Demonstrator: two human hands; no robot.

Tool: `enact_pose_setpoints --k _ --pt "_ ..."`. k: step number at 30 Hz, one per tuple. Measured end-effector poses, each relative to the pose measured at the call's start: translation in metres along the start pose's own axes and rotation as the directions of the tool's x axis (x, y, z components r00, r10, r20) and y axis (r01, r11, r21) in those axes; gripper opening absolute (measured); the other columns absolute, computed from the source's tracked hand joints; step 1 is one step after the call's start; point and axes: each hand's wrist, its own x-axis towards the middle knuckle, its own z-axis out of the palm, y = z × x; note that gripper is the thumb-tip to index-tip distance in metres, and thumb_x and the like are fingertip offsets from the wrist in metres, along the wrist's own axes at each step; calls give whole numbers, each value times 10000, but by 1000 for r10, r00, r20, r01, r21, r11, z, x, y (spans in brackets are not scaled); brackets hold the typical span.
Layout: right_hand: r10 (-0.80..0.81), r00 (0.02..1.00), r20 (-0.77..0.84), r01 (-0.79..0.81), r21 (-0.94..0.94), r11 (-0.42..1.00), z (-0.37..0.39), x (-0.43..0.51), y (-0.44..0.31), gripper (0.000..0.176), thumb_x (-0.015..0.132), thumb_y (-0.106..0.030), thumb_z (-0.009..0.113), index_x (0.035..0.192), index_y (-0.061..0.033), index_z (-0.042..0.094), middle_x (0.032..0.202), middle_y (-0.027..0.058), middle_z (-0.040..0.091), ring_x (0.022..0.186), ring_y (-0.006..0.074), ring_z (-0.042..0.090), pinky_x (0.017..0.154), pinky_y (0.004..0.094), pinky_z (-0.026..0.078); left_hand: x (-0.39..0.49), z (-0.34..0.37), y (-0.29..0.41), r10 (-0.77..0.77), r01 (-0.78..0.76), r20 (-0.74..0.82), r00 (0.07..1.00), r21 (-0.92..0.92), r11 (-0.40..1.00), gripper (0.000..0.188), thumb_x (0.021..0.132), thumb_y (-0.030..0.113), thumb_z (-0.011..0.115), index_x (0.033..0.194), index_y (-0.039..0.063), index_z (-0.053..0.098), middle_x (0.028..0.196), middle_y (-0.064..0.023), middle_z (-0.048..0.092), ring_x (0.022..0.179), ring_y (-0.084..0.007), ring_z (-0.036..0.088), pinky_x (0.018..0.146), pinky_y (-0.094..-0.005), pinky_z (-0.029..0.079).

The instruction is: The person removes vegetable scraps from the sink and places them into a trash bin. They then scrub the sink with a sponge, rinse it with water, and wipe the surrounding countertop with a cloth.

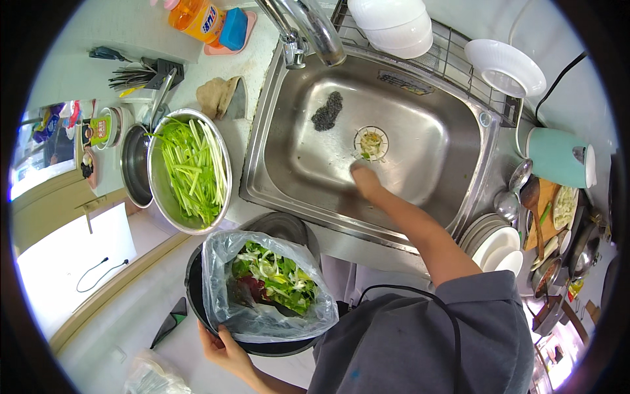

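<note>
My left hand (224, 347) grips the rim of a black bin (193, 280). A clear plastic bag (221, 290) lines the bin, and green leaf scraps (280, 276) lie inside, with something dark red among them. Over the stainless steel sink (418, 172), my right hand (365, 180) reaches down just below the drain. Its fingers are foreshortened, so whether it holds anything is not visible. Pale and green vegetable scraps (370, 144) sit in the drain strainer. A dark scouring pad (328, 111) lies on the sink floor, up and left of the drain.
A metal bowl (153, 197) of green stalks stands left of the sink, beside a dark pan (136, 165). The chrome faucet (320, 34) overhangs the sink's back. White bowls (393, 24) rest on a wire rack (455, 54). Stacked plates (494, 244) and ladles (507, 204) stand right.
</note>
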Motion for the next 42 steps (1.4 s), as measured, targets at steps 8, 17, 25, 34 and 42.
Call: enact_pose_setpoints --k 8,17,25,34,42 --pt "166 915 -368 -130 121 984 -74 12 12 122 775 4 530 869 16 608 939 155 582 892 322 590 741 400 514 -5 3 -1 12 -13 -41 999 -31 999 463 848 -54 503 1302 -122 446 1197 -190 587 1049 -201 575 939 -295 413" --pt "118 967 -225 -77 185 980 -30 8 50 243 795 -16 531 1028 12 592 1043 201 573 893 371 598 770 437 511 0 1 1 -12 12 4 1000 -2 1000 462 845 -55 504 1300 -120 451 1179 -179 596 1019 -189 583 916 -283 424" --pt "310 950 -32 -291 264 920 -108 32 9 232 735 10 573 951 -33 644 1113 216 578 846 374 630 705 436 528 0 0 -4 -42 42 1 999 -29 999 464 848 -54 506 1303 -121 446 1208 -188 581 1052 -197 573 938 -288 412" --pt "568 647 508 -560 822 -97 -9 29 7 367 732 41 602 1096 3 568 1004 168 635 874 258 651 710 356 562 -2 -2 -7 -62 62 -16 998 0 998 457 854 -46 509 1300 -124 446 1212 -196 580 1055 -212 576 941 -294 416" --pt "388 336 858 384 251 -889 43 78 -1 88 848 -96 565 824 -14 540 792 87 586 691 214 605 641 290 564 -1 0 -2 -16 16 15 1000 -11 1000 455 854 -46 516 1298 -121 451 1200 -188 584 1052 -208 577 942 -297 416"
